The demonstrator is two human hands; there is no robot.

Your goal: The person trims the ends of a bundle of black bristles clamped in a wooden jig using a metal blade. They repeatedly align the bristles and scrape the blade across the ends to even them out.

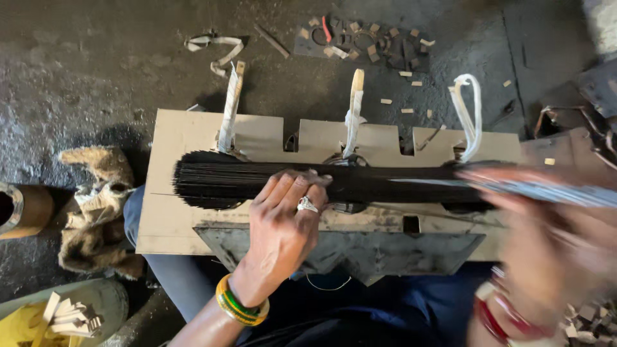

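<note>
A long bundle of thin dark metal strips (212, 180) lies across a notched cardboard-coloured jig board (173, 218) on my lap. My left hand (283, 222), with a ring and green-yellow bangles, rests on the middle of the bundle, fingers pressed on it. My right hand (546, 238) is blurred at the right end, holding a few loose thin strips (553, 191) that point over the bundle. Three white cloth ties (229, 109) (352, 119) (468, 115) stand up from the board's notches behind the bundle.
A dark metal plate (347, 247) sits under the board's near edge. Small card scraps and rings (363, 40) litter the dark floor beyond. A brown rag (96, 205) lies to the left, with a container of cut card pieces (64, 315) at bottom left.
</note>
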